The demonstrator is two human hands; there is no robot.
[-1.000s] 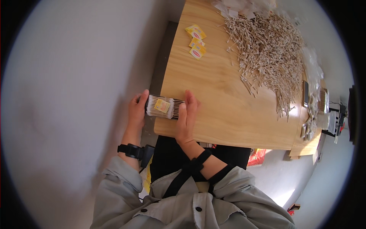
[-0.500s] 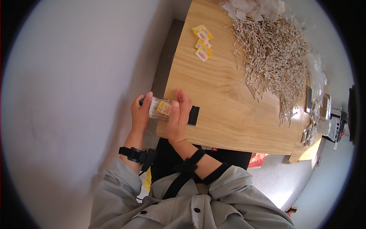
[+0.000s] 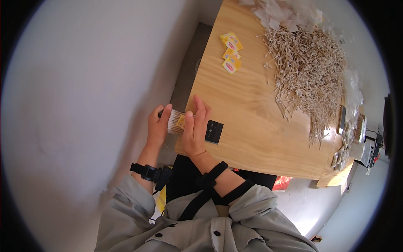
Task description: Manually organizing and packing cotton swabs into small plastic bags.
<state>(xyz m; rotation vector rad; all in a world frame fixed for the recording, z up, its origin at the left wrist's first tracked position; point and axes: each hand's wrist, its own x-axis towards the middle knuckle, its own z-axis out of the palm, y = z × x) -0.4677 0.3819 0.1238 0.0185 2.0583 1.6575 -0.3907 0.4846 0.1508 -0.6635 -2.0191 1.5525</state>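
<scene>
Wood-grained tabletop [image 3: 252, 101], fingers [image 3: 166, 115] holding swabs [image 3: 174, 122] (slim, parallel)

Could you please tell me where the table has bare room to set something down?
Bare wood lies on the table between the right hand and swab pile, and between that hand and the yellow cards. Crowded: the upper right, under pile and plastic bags.

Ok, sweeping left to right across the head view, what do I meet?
Grey wall → left hand → swab bundle → right hand → yellow cards → loose swab pile → dark object at the right rim.
</scene>
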